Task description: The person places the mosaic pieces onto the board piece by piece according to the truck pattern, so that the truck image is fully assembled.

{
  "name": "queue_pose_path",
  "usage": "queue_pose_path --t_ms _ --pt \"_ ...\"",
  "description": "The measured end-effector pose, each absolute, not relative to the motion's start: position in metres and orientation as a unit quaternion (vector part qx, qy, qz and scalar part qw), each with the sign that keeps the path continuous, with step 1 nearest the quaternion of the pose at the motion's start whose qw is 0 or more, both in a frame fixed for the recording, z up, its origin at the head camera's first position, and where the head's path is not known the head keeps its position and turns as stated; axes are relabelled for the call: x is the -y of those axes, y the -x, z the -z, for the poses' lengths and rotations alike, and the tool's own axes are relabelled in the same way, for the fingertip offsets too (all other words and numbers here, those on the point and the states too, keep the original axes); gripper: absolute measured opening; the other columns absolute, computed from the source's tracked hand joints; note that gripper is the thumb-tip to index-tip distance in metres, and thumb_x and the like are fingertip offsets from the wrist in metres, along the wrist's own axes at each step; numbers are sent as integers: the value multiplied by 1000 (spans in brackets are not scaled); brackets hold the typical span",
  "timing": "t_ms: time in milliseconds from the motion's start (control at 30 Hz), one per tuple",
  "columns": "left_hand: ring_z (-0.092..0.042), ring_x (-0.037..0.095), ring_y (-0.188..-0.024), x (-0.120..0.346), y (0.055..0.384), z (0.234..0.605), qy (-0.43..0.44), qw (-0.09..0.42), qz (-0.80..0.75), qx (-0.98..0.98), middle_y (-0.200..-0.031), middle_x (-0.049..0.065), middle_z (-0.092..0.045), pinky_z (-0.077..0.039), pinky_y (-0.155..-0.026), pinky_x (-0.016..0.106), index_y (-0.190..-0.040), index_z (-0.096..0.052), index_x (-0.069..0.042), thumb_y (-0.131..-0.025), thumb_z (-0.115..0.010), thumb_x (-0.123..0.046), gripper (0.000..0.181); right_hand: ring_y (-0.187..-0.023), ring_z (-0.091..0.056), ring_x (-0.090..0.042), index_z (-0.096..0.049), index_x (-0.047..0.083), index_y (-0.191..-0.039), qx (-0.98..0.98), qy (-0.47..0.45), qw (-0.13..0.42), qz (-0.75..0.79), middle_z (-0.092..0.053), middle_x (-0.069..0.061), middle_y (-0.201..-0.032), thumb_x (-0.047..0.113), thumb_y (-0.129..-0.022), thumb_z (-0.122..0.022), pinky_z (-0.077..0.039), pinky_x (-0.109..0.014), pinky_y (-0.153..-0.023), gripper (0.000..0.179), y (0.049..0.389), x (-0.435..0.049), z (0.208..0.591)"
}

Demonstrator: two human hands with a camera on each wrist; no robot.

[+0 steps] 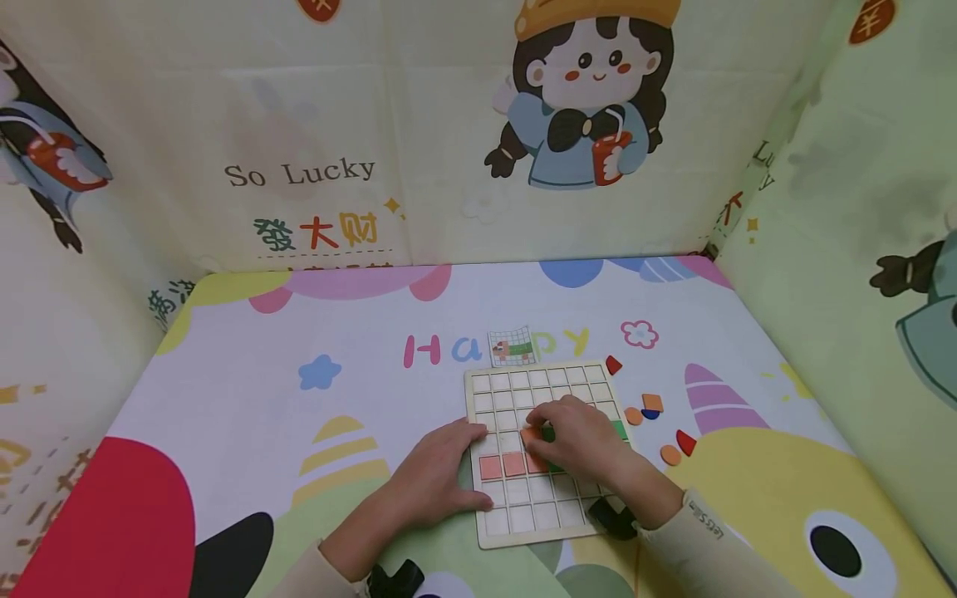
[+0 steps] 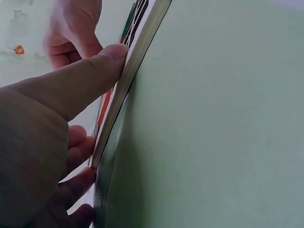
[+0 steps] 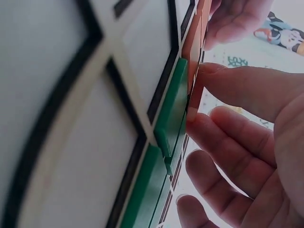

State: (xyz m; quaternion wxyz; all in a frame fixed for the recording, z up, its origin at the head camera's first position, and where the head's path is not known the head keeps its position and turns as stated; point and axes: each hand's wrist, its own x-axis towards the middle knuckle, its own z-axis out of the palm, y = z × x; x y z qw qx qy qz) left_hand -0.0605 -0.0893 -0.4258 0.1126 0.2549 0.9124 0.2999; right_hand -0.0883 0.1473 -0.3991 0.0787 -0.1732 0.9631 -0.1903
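A pale wooden grid board (image 1: 553, 538) lies on the table. My left hand (image 1: 429, 477) rests along its left side, with thumb and fingertips touching the edge; the left wrist view shows the thumb (image 2: 95, 78) against the rim. Over the middle of the grid, my right hand (image 1: 579, 436) pinches an orange square tile (image 1: 532, 435) between thumb and fingers. That tile (image 3: 194, 102) is seen nearly edge-on in the right wrist view, beside green tiles (image 3: 172, 107). Salmon-pink tiles (image 1: 490, 468) fill cells of a lower row. My right hand hides part of the green tiles.
A small picture card (image 1: 512, 346) with a gridded drawing lies behind the board. To the right are loose pieces: an orange square (image 1: 653, 402), orange discs (image 1: 670, 454), a blue piece (image 1: 650, 414) and red pieces (image 1: 685, 442). Printed cloth walls (image 1: 419, 124) enclose the table.
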Motion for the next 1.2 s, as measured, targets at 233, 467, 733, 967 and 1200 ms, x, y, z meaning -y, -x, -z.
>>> queue_pose_path --t_ms 233,467,733,967,1200 --pt "-43 30 -136 90 60 426 -258 112 -301 -911 -140 8 -53 -35 -112 49 -140 -50 -6 -77 -86 -41 81 -83 -52 -14 -75 13 -100 -965 175 75 182 -64 8 -87 24 -87 -79 -49 -32 -72 17 88 -146 398" --pt "-43 30 -135 90 61 426 -256 112 -302 -912 -140 8 -53 -36 -111 50 -140 -51 -7 -76 -86 -41 81 -88 -56 -15 -75 14 -101 -959 201 64 192 -68 8 -90 23 -88 -79 -52 -35 -77 16 87 -146 399" --pt "-43 30 -136 90 60 426 -256 110 -302 -912 -140 7 -53 -36 -111 49 -140 -51 -6 -76 -86 -41 81 -84 -53 -13 -75 15 -102 -956 227 58 179 -68 9 -90 20 -87 -79 -50 -33 -74 16 87 -144 398" --pt "-43 30 -136 90 60 426 -255 112 -302 -912 -141 8 -53 -36 -111 49 -140 -50 -6 -76 -86 -41 81 -84 -55 -14 -75 16 -98 -955 234 52 171 -68 10 -87 19 -86 -81 -51 -34 -75 14 87 -147 397" --pt "-43 30 -135 90 60 425 -256 108 -303 -912 -140 8 -53 -36 -111 49 -140 -51 -6 -76 -86 -41 81 -86 -54 -14 -75 16 -100 -955 234 64 172 -67 10 -89 18 -86 -81 -51 -33 -75 15 89 -151 398"
